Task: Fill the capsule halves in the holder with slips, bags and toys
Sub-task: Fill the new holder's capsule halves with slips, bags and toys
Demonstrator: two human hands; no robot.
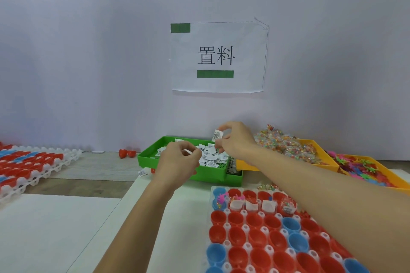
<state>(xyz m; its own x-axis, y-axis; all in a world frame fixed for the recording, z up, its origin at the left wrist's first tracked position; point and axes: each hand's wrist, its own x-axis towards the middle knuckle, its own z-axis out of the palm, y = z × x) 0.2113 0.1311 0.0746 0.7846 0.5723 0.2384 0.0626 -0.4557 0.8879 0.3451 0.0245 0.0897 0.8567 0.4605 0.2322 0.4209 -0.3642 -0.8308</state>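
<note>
Right now, biggest item first: white holder (224,248) at lower right, packed with red and blue capsule halves (257,237). Only its far row has fill, paper and a few toy bits; the nearer rows look empty. A second holder (55,168) with capsules sits far left, well apart.

Behind the working holder, green bin (177,162) full of white slips (213,157). To its right, a yellow tray (328,162) heaped with small clear bags (284,144), then another yellow tray (397,180) of bright toys (363,168). Paper sign (218,56) on the wall; a loose red capsule (127,153) by the wall.

Both hands are over the green bin. Right hand (237,139) pinches one slip (217,135) between thumb and fingertips, lifted above the pile. Left hand (179,157) has its fingers curled at the pile, thumb meeting fingertips; looks like it pinches something small and white, but can't tell for sure.

Step in hand, my read: singling out slips. To do it well, peel off exactly one per pinch, since the slips overlap and doubles seem likely. Carry each low to the next unfilled half, working row by row. Drop it flat into the cup, not onto the white rims between cups.
</note>
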